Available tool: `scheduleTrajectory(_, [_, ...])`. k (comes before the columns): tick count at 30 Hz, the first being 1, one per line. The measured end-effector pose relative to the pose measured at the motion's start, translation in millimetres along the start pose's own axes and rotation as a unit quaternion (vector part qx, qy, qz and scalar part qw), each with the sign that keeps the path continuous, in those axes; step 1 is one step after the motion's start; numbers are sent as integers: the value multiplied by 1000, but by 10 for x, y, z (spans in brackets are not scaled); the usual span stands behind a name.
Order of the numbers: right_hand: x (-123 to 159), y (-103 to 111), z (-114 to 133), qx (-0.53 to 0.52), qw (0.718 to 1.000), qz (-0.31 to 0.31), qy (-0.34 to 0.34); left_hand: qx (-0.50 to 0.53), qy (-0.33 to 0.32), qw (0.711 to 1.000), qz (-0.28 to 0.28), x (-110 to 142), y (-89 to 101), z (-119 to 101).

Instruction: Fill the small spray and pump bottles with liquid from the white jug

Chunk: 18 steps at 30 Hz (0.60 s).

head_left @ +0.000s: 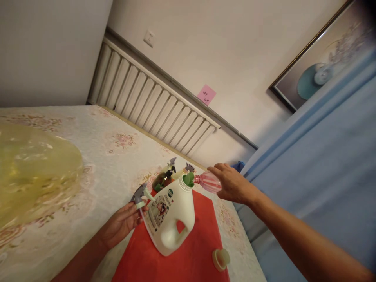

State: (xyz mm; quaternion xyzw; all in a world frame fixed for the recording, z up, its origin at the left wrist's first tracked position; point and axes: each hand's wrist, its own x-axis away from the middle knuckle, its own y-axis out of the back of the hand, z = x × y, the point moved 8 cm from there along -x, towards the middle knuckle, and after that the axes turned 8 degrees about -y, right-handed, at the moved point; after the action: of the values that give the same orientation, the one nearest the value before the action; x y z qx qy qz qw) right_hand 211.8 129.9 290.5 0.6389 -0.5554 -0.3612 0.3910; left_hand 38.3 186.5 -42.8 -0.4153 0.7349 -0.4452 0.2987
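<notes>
A white detergent jug (176, 219) with a printed label and a side handle stands on a red mat (202, 231). Its mouth is uncapped, with a green spout (188, 179) in it. My right hand (230, 182) is wrapped around a clear pinkish plastic bottle (210, 181), tipped sideways so that its neck meets the spout. Between the fingers of my left hand (125, 221) is a grey trigger sprayer head (139, 196), its thin tube running down alongside the jug. Whether any liquid is flowing I cannot tell.
Behind the jug are several spray and pump bottles (163, 179). A beige cap (221, 259) lies at the mat's near right. A large yellowish translucent round thing (38, 168) rests on the floral tablecloth (102, 168) at left. Blue curtain (323, 156) hangs on the right; a radiator (149, 102) lines the wall.
</notes>
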Motion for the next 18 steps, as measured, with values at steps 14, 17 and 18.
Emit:
scheduleTrajectory(14, [-30, 100, 57, 43, 999, -18, 10, 12, -8, 1000, 8, -3, -8, -21])
scheduleTrajectory(17, [-43, 108, 65, 58, 998, -21, 13, 6, -8, 1000, 10, 8, -28, -22])
scheduleTrajectory(18, [-45, 111, 69, 65, 998, -23, 14, 4, -7, 1000, 12, 9, -31, -19])
